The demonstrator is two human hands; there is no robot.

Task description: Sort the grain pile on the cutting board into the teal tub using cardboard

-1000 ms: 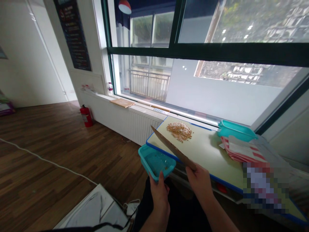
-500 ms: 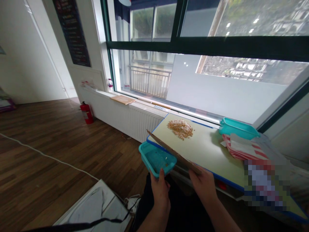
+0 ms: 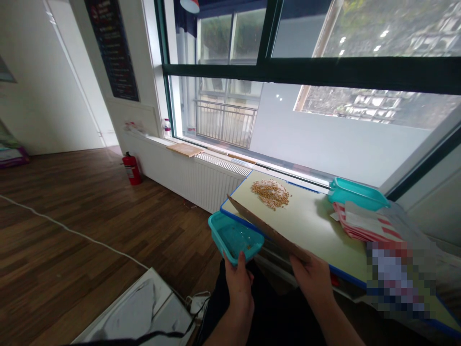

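Note:
My left hand (image 3: 238,278) grips the near rim of a teal plastic tray (image 3: 216,229), thumb over the edge. A few small grains lie in the tray, which sits just below the table's left front edge. In my right hand (image 3: 312,275) is a thin, flat brown board (image 3: 268,231), seen nearly edge-on and slanting along the front of the table. Beyond the board, a loose pile of golden-brown grains mixed with pale ones (image 3: 272,194) lies on the pale yellow table (image 3: 317,230) with blue edging.
A second teal tray (image 3: 356,193) stands at the table's back right, beside red-and-white striped packaging (image 3: 369,223). Behind runs a white radiator (image 3: 209,180) under the window. A fire extinguisher (image 3: 131,169) stands on the floor at left; a white marbled surface (image 3: 144,307) is at lower left.
My right hand and the board have shifted slightly to the right along the table edge. The grain pile looks a little flatter. My left hand holds the tray in nearly the same place.

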